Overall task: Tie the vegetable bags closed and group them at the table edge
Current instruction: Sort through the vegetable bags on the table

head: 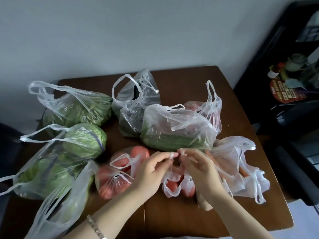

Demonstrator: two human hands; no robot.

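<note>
Near the front edge of the brown table (181,218), a small clear bag of tomatoes (172,185) sits between two hands. The left hand (151,171) pinches one bag handle with its thumb and fingertips, and the right hand (198,168) pinches the other handle. The two handles almost meet above the bag.

Just to the left lies another tomato bag (114,178), and its top is already in a knot. On the right, touching the small bag, is a bag with carrots (241,169) (only orange ends show). Behind the hands lies a bag of long green vegetables (176,133), not tied. Farther back are a bag with something dark (131,114) and a bag of red things (208,107). On the left are a bag of leafy greens (77,109) and a cabbage bag (81,144), handles loose.

A grey wall (138,31) is behind, and a dark shelf (284,75) with bottles stands at the right.
</note>
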